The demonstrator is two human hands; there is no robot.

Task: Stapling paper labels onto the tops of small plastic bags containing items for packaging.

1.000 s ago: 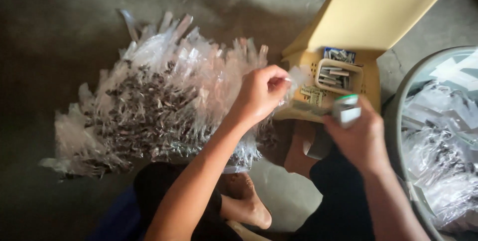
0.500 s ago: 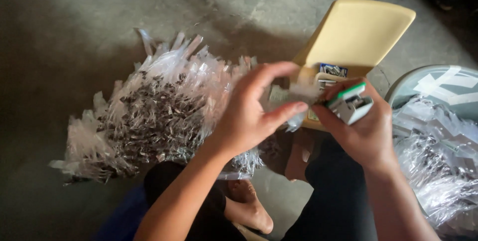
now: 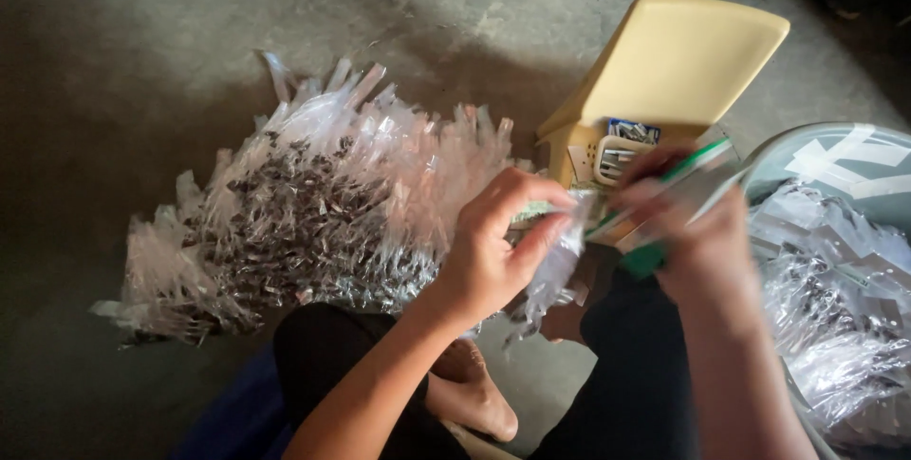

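Note:
My left hand [image 3: 493,251] pinches a small clear plastic packet [image 3: 555,275] whose lower end hangs down. My right hand [image 3: 707,251] is closed around a green-and-white stapler-like tool [image 3: 676,196], blurred by motion, with its front end at the top of the packet. Both hands meet above my lap, just in front of an open yellow plastic box [image 3: 678,61]. To the left, a big pile of clear packets filled with small dark pieces [image 3: 313,213] lies on the concrete floor.
The yellow box's raised lid leans back; inside are small boxes [image 3: 628,142]. A round grey basin [image 3: 826,142] at the right holds more clear packets. My bare foot [image 3: 474,394] and dark-clothed legs are below the hands.
My left hand has come back from the yellow box toward me with a packet. My right hand has risen with the tool to meet it.

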